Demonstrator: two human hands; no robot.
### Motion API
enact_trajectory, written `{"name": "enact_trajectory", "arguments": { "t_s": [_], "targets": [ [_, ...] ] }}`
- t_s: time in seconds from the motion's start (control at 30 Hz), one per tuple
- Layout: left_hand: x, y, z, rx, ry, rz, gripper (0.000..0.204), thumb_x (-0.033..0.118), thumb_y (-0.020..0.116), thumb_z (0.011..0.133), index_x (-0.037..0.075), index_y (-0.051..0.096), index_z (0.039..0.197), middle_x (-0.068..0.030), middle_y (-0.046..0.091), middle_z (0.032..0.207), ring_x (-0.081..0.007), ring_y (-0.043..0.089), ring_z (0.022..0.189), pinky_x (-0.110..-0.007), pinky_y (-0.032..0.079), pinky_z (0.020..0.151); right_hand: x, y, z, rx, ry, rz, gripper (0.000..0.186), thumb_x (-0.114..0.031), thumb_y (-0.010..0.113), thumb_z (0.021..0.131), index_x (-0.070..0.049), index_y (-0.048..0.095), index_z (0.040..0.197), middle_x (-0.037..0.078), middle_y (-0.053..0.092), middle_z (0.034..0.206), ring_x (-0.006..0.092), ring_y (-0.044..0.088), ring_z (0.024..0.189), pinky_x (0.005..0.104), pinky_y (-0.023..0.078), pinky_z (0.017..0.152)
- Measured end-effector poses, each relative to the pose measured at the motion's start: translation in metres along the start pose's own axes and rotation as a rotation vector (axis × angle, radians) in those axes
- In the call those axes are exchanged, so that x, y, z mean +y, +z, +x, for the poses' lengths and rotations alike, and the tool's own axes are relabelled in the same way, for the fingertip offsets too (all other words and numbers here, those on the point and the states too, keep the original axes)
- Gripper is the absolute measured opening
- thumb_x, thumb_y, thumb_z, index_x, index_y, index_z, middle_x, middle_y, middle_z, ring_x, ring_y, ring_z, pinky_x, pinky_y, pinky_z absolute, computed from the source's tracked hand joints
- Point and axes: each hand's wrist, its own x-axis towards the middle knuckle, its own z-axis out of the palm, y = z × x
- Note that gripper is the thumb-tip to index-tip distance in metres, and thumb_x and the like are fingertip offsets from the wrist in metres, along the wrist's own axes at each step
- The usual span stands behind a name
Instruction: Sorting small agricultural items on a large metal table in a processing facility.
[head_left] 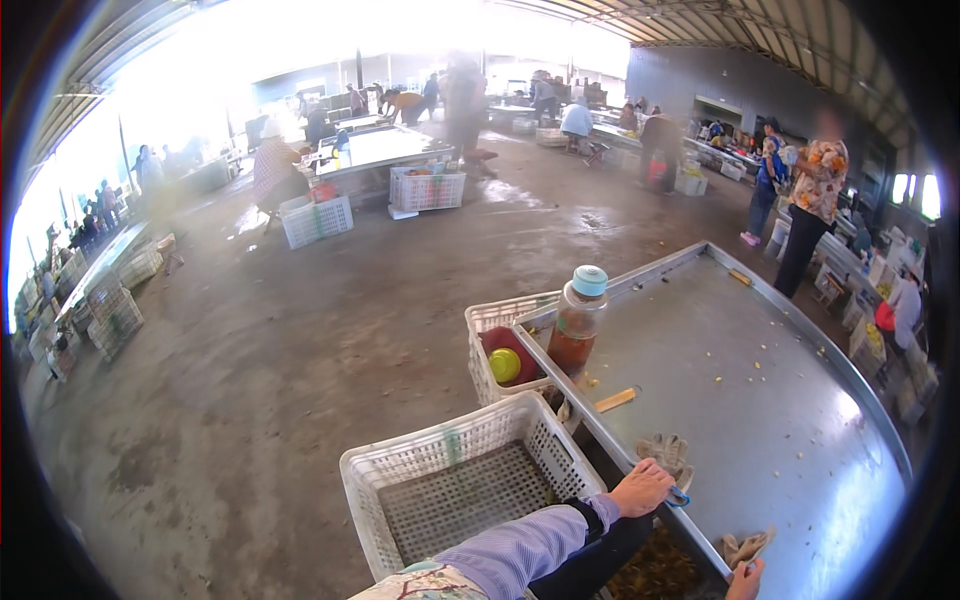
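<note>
Pinching a blue object [679, 496] at the frame's lower right, the left hand [642, 488] is at the tabletop [770, 410]; the right hand [745, 581], grip unclear, is beside a glove [745, 548].

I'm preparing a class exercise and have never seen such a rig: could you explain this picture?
There is no robot: a person uses their bare hands. A wide fisheye camera on their head looks down, so straight edges bend. The metal table carries a blue-lidded bottle, a short yellowish stick, a pale glove, a beige glove and scattered bits. White plastic crates stand beside it. The left hand seems to hold a small blue object; the right hand is by the beige glove, its grip unclear.
</note>
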Motion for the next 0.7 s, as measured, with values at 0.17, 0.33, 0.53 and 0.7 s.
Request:
{"name": "enact_trajectory", "arguments": {
  "t_s": [0.17,0.33,0.53,0.7],
  "targets": [
    [-0.001,0.0,-0.001,0.027,0.002,-0.027,0.01,0.016,0.048,0.086,0.009,0.052,0.091,-0.0083,0.053,0.09,-0.0246,0.048,0.099,-0.04,0.027,0.1,-0.012,-0.007,-0.009,-0.009,0.043,0.03,0.045,-0.044,0.049,0.087,-0.01,0.057,0.117,0.015,0.058,0.117,0.0331,0.055,0.106,0.0397,0.042,0.09],
    [0.002,-0.005,0.003,-0.066,-0.027,0.017,0.011,0.016,0.051,0.085,0.009,0.052,0.093,-0.0066,0.053,0.091,-0.022,0.049,0.101,-0.039,0.028,0.1,-0.016,-0.009,-0.012,0.023,0.005,0.001,0.046,-0.043,0.049,0.089,-0.009,0.056,0.119,0.016,0.059,0.116,0.0336,0.056,0.106,0.0397,0.042,0.09],
    [0.003,-0.005,0.005,-0.034,-0.032,-0.015,0.009,0.017,0.049,0.086,0.009,0.053,0.089,-0.0077,0.053,0.09,-0.024,0.049,0.1,-0.04,0.027,0.101,0.017,0.014,0.008,0.122,-0.082,0.048,0.049,-0.043,0.047,0.09,-0.008,0.052,0.123,0.017,0.06,0.115,0.0342,0.056,0.106,0.0402,0.043,0.09],
    [0.003,-0.006,0.002,-0.062,-0.06,-0.005,0.01,0.018,0.049,0.087,0.01,0.053,0.09,-0.0075,0.054,0.091,-0.0242,0.048,0.102,-0.04,0.027,0.101,-0.001,0.002,-0.002,0.061,-0.023,0.032,0.049,-0.044,0.046,0.09,-0.007,0.053,0.122,0.017,0.061,0.112,0.0342,0.057,0.104,0.0403,0.044,0.088]
  ]
}}
